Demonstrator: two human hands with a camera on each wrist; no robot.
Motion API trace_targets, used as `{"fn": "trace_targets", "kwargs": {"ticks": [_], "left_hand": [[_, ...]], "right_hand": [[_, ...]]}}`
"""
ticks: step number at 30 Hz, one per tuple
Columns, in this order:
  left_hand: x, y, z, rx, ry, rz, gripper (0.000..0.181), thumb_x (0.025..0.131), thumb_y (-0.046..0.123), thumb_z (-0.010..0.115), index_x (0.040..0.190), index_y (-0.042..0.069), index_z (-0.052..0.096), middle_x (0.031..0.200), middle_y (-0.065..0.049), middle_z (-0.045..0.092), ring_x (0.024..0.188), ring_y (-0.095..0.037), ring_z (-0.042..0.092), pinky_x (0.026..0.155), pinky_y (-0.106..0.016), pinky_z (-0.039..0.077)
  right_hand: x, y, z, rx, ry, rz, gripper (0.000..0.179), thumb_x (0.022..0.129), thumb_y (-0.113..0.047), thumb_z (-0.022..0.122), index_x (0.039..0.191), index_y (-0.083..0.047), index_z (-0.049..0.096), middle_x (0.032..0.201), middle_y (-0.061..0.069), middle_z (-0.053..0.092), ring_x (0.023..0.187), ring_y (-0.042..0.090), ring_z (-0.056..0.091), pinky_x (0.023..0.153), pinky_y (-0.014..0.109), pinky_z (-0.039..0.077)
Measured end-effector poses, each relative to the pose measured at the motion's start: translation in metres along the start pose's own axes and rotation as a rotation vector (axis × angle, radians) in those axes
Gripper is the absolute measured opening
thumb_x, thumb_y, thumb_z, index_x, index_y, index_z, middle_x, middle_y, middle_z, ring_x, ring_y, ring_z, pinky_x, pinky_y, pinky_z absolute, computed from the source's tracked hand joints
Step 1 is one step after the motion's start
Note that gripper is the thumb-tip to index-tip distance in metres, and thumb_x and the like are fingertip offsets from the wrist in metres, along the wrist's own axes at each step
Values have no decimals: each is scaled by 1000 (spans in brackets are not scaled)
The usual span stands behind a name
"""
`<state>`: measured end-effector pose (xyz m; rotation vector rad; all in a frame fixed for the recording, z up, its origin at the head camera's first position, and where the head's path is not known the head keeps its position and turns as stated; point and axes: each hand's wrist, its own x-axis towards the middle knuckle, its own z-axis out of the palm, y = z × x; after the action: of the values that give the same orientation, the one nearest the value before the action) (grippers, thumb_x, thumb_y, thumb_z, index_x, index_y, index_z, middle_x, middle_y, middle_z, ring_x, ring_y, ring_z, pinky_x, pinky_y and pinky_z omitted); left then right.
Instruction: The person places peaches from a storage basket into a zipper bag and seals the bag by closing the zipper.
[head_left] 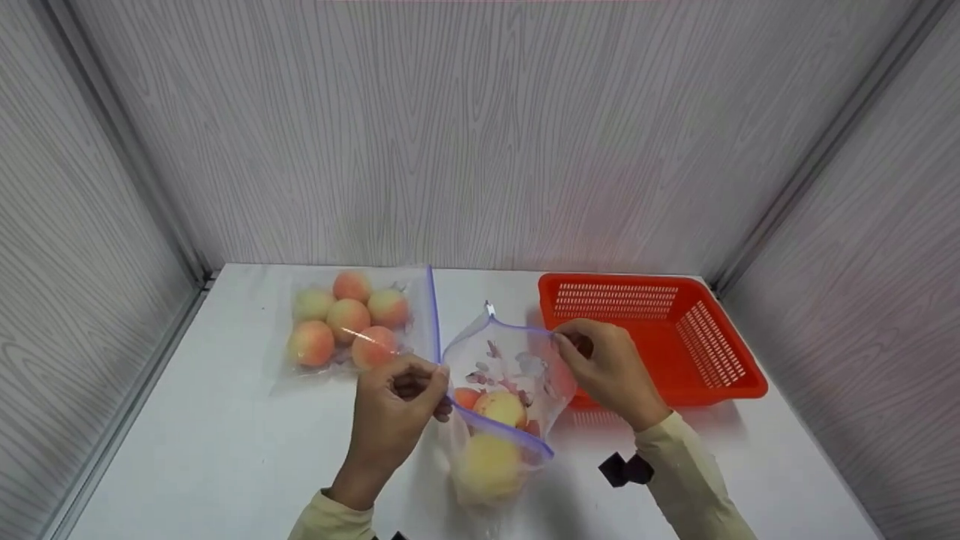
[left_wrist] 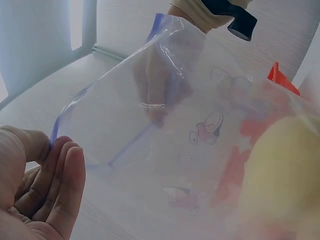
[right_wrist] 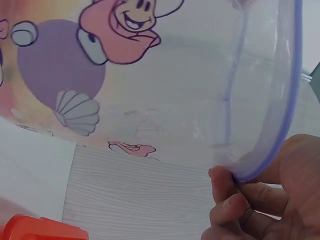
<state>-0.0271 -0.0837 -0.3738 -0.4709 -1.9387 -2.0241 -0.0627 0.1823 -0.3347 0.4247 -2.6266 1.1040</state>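
Between both hands a clear zip bag (head_left: 517, 360) with a blue-purple zip edge and printed cartoon figures stands with its mouth spread apart. Several peaches (head_left: 501, 409) are inside it, partly hidden by the film. My left hand (head_left: 397, 409) pinches the zip edge at the left between thumb and fingers; the left wrist view shows the pinched blue edge (left_wrist: 56, 127). At the right, my right hand (head_left: 606, 367) pinches the opposite part of the rim, and the right wrist view shows the thumb and fingers at the zip's corner (right_wrist: 242, 176).
A second zip bag (head_left: 433, 300) holding several peaches lies flat at the back left. A red plastic basket (head_left: 645, 352) with slotted walls stands at the back right, just behind my right hand. Grey wood-grain panels (head_left: 405, 135) enclose the white table (head_left: 202, 450).
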Motion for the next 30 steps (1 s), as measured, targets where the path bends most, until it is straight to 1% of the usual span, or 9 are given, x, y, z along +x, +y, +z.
{"fn": "trace_targets", "kwargs": {"ticks": [3, 8, 10, 12, 15, 20, 24, 27, 30], "left_hand": [[0, -1, 1, -7, 11, -6, 12, 93, 1, 71, 82, -2, 69, 68, -9, 68, 57, -20, 68, 53, -37, 61], [0, -1, 2, -20, 6, -14, 12, 93, 2, 71, 82, -3, 68, 69, -10, 68, 58, -21, 68, 54, -38, 61], [1, -1, 3, -27, 5, -6, 12, 93, 1, 71, 82, -4, 68, 69, -10, 69, 58, -21, 68, 53, -38, 61], [1, -2, 3, -32, 7, 1, 12, 93, 0, 71, 83, -4, 68, 69, -11, 69, 58, -21, 69, 54, -38, 61], [2, -2, 3, -33, 18, 1, 11, 92, 0, 71, 83, -4, 68, 70, -11, 69, 58, -21, 69, 54, -38, 61], [1, -1, 5, -37, 24, -29, 11, 92, 0, 71, 83, -6, 68, 70, -12, 69, 59, -21, 69, 55, -38, 61], [2, -2, 6, -45, 39, -41, 12, 92, -1, 71, 82, -8, 68, 69, -13, 69, 58, -21, 69, 54, -38, 61], [3, -2, 7, -44, 61, -38, 12, 91, -2, 71, 81, -7, 68, 69, -13, 69, 57, -20, 69, 54, -38, 61], [3, -3, 8, -40, 92, -39, 12, 91, -4, 70, 79, -5, 69, 67, -13, 69, 56, -21, 69, 53, -38, 61]], "right_hand": [[-6, 0, -2, -51, 47, -42, 17, 93, -13, 75, 110, -7, 76, 96, 2, 72, 77, 17, 60, 73, 30, 59], [-22, -16, -10, -128, 228, -211, 25, 89, -8, 79, 114, -7, 73, 89, -1, 61, 73, 13, 52, 61, 22, 48], [-30, -25, -12, -121, 240, -264, 29, 87, -6, 80, 114, -9, 72, 85, -4, 56, 69, 11, 49, 56, 21, 44], [-36, -32, -13, -119, 191, -293, 31, 86, -7, 81, 116, -11, 73, 81, -8, 52, 66, 10, 48, 53, 21, 44], [-44, -39, -10, -172, 63, -277, 31, 86, -14, 83, 116, -15, 75, 79, -10, 51, 65, 6, 47, 53, 20, 46], [-53, -45, -3, -319, -108, -217, 22, 84, -25, 84, 105, -18, 79, 77, -10, 62, 64, 4, 49, 57, 18, 49], [-57, -47, 2, -320, -128, -174, 14, 83, -20, 86, 94, -15, 78, 77, -8, 67, 61, 4, 49, 56, 17, 50], [-57, -46, 5, -280, -93, -166, 14, 82, -13, 86, 90, -14, 75, 77, -6, 67, 62, 4, 50, 58, 17, 52], [-58, -44, 7, -256, -33, -200, 16, 80, -7, 86, 89, -12, 73, 79, -3, 67, 64, 5, 52, 62, 17, 55]]}}
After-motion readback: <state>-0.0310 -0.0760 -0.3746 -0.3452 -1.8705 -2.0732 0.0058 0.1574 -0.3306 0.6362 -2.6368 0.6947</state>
